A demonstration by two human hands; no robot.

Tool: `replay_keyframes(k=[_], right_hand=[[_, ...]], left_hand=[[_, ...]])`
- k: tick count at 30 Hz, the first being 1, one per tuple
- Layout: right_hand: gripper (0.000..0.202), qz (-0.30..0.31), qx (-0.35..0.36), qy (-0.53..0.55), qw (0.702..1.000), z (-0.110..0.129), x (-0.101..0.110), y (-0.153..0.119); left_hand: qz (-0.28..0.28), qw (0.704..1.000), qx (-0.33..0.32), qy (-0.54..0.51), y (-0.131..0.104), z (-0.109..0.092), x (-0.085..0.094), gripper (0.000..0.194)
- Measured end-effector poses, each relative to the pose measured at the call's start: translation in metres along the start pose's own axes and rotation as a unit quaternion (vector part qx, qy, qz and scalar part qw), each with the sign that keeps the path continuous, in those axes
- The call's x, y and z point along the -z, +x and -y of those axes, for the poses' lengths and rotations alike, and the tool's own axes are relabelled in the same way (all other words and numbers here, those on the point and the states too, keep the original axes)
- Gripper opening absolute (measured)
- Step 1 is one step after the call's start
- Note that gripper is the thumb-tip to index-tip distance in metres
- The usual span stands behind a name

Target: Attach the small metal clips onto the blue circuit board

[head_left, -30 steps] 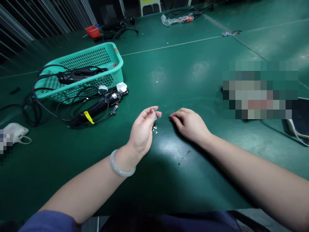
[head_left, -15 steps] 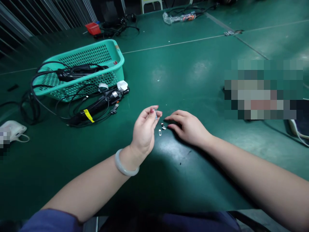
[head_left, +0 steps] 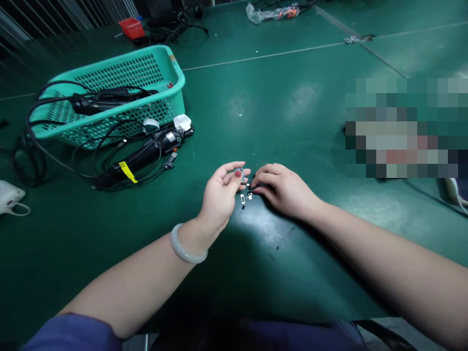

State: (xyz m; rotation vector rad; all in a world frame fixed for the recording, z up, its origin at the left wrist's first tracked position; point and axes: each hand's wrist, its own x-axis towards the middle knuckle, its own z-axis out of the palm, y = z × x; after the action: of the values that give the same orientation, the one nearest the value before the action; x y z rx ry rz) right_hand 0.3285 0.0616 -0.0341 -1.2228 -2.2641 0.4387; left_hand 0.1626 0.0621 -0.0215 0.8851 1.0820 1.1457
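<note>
My left hand (head_left: 220, 195), with a pale bangle (head_left: 187, 247) at its wrist, pinches a small grey-blue piece (head_left: 242, 174) between thumb and fingers. Just right of it, my right hand (head_left: 285, 189) rests low over the table with thumb and index finger drawn together. Whether anything sits between those fingertips is too small to make out. Below the fingers lie a small white rectangular frame (head_left: 243, 199), a tiny white-and-black part (head_left: 250, 196) and a small black piece (head_left: 243, 207).
A turquoise mesh basket (head_left: 177, 103) holding black cabled tools stands at left on the green table (head_left: 226, 292). In front of it lies a black tool with a yellow tag (head_left: 127, 172) and cables. A white device (head_left: 10, 197) lies far left; a red box (head_left: 132, 29) sits behind.
The view has shifted slightly. My right thumb and index finger have come closer together at the small parts. The black piece by the white frame now shows. My left hand still holds the grey-blue piece.
</note>
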Motion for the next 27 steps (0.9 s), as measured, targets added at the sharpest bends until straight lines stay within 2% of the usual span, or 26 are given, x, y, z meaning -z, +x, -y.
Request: replay_keyframes(k=[4, 9, 11, 18, 23, 27], right_hand=[[0.017, 0.014, 0.029, 0.013, 0.999, 0.003, -0.002, 0.000], [0.006, 0.018, 0.011, 0.023, 1.000, 0.005, -0.004, 0.001], [0.003, -0.004, -0.010, 0.034, 0.999, 0.005, -0.003, 0.001], [0.004, -0.135, -0.066, 0.104, 0.983, 0.009, 0.005, -0.001], [0.003, -0.153, -0.080, 0.106, 0.979, 0.014, 0.007, -0.002], [0.006, -0.143, -0.048, 0.084, 0.985, 0.018, 0.008, -0.004]], left_hand=[[-0.011, 1.000, -0.009, -0.008, 0.000, 0.003, 0.000, 0.015], [-0.007, 1.000, -0.007, 0.006, 0.000, 0.003, 0.000, 0.023], [0.003, 1.000, -0.007, 0.016, 0.000, 0.003, 0.001, 0.028], [0.060, 0.996, 0.001, 0.060, -0.004, 0.003, 0.001, 0.041], [0.098, 0.993, 0.012, 0.059, -0.007, 0.003, -0.001, 0.037], [0.104, 0.994, 0.006, 0.044, -0.007, 0.004, -0.001, 0.028]])
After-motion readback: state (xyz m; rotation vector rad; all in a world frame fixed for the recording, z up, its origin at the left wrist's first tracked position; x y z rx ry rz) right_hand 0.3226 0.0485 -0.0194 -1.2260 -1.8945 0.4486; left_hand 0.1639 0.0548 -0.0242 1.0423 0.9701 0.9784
